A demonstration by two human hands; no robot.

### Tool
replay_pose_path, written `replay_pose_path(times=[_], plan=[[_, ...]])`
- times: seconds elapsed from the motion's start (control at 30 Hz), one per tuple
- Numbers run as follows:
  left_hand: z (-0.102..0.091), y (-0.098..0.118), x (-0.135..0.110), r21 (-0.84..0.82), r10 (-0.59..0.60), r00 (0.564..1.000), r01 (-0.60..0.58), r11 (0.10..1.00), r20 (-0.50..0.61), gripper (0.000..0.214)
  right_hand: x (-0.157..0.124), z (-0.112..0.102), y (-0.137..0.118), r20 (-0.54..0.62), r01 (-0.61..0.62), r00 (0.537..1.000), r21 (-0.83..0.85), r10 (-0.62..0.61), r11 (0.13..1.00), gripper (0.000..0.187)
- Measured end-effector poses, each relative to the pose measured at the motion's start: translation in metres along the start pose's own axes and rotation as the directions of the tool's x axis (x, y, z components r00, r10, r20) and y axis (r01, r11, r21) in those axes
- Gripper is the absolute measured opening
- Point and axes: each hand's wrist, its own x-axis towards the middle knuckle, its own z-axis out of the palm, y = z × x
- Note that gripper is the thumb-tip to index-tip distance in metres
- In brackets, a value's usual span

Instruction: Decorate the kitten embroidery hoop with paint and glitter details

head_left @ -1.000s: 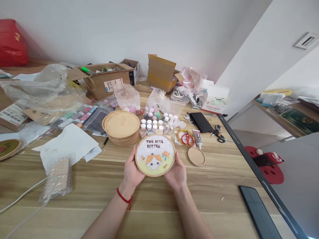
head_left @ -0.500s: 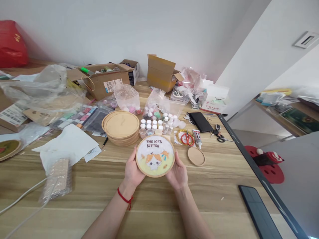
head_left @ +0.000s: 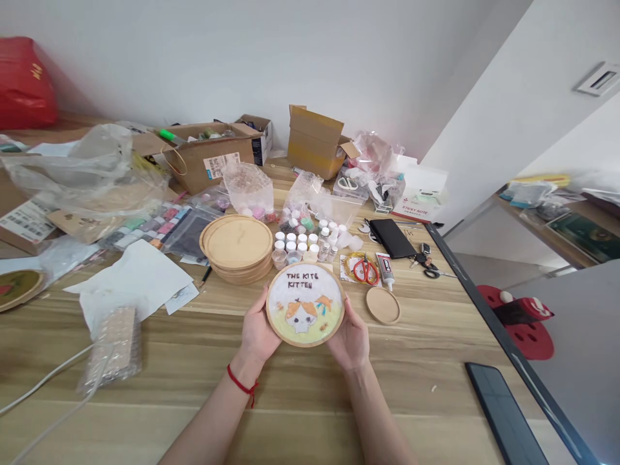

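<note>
A round wooden-rimmed picture (head_left: 305, 303) with a kitten design and the words "THE KITE KITTEN" is held just above the wooden table (head_left: 300, 400), face up. My left hand (head_left: 256, 332) grips its left rim and my right hand (head_left: 349, 336) grips its right rim, fingers curled under the edge. A red cord circles my left wrist. Behind the picture stand a stack of round wooden trays (head_left: 237, 245) and several small white-capped bottles (head_left: 303, 242).
To the right lie a small wooden disc (head_left: 382, 305), red scissors (head_left: 364, 268), a glue tube (head_left: 385, 269) and a black case (head_left: 391, 236). Cardboard boxes (head_left: 314, 142) and plastic bags crowd the back. White paper (head_left: 135, 278) and a bubble-wrapped pack (head_left: 114, 349) lie left; a dark tablet (head_left: 504, 413) right.
The picture and both hands have shifted very slightly to the right and toward me. The grip is the same.
</note>
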Motion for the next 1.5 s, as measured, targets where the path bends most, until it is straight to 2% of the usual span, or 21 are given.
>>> replay_pose_path(times=[0.17,0.27,0.5,0.6,0.7,0.8,0.87,1.03,1.1,1.13,1.17,1.23,1.3,1.33,1.4,1.5], plan=[[-0.002,-0.002,0.004,0.01,-0.004,0.998,0.005,1.0,-0.065,0.043,0.005,-0.004,-0.003,-0.036,-0.032,0.999,-0.055,0.03,0.998,0.035],[0.002,-0.001,0.002,0.001,0.009,0.998,-0.009,1.0,-0.068,0.04,0.009,-0.006,0.001,-0.076,-0.037,0.997,-0.056,0.033,0.998,0.036],[0.005,0.008,-0.001,0.019,0.123,0.977,-0.122,0.992,-0.171,0.03,0.01,-0.001,0.007,-0.076,-0.045,0.996,-0.035,0.042,0.998,0.037],[0.006,0.02,-0.002,0.169,0.146,0.974,-0.116,0.979,-0.172,0.03,0.008,-0.007,-0.001,-0.118,-0.016,0.993,-0.098,0.004,0.995,0.033],[0.008,0.033,-0.006,0.379,0.067,0.983,0.002,0.925,-0.169,0.032,0.01,-0.018,-0.01,-0.13,-0.038,0.992,-0.2,0.012,0.979,0.03],[0.007,0.041,-0.009,0.5,0.03,0.979,0.078,0.862,-0.204,0.03,0.013,-0.025,-0.01,-0.127,-0.037,0.992,-0.249,0.006,0.968,0.022],[0.006,0.041,-0.008,0.54,0.06,0.974,0.069,0.839,-0.218,0.029,0.016,-0.026,-0.006,-0.141,-0.02,0.99,-0.253,-0.017,0.967,0.02],[0.003,0.038,-0.002,0.6,0.133,0.968,0.023,0.8,-0.214,0.03,0.019,-0.019,0.006,-0.158,-0.015,0.987,-0.341,-0.042,0.94,0.032],[0.002,0.036,0.0,0.623,0.128,0.969,0.033,0.781,-0.212,0.037,0.018,-0.017,0.007,-0.156,-0.005,0.985,-0.474,-0.078,0.881,0.039],[0.002,0.036,0.001,0.634,0.13,0.971,0.027,0.773,-0.201,0.039,0.017,-0.017,0.006,-0.16,-0.004,0.981,-0.568,-0.106,0.823,0.044],[0.002,0.036,0.001,0.645,0.136,0.974,0.012,0.764,-0.179,0.04,0.017,-0.017,0.004,-0.168,-0.004,0.975,-0.673,-0.148,0.74,0.049],[0.002,0.036,0.001,0.664,0.149,0.981,-0.028,0.747,-0.127,0.041,0.016,-0.019,0.002,-0.163,-0.004,0.951,-0.857,-0.263,0.516,0.057],[0.0,0.035,0.002,0.68,0.148,0.984,-0.043,0.732,-0.097,0.043,0.014,-0.021,0.001,-0.114,0.003,0.924,-0.953,-0.365,0.304,0.061],[-0.001,0.035,0.002,0.686,0.14,0.986,-0.037,0.726,-0.095,0.045,0.014,-0.021,0.001,-0.086,0.006,0.914,-0.974,-0.396,0.227,0.062],[-0.003,0.034,0.003,0.697,0.121,0.988,-0.02,0.716,-0.097,0.049,0.013,-0.022,0.002,-0.044,0.011,0.905,-0.992,-0.424,0.128,0.062],[-0.005,0.033,0.004,0.719,0.121,0.99,-0.029,0.694,-0.077,0.057,0.013,-0.021,0.005,-0.014,0.014,0.891,-0.998,-0.454,0.059,0.061]])
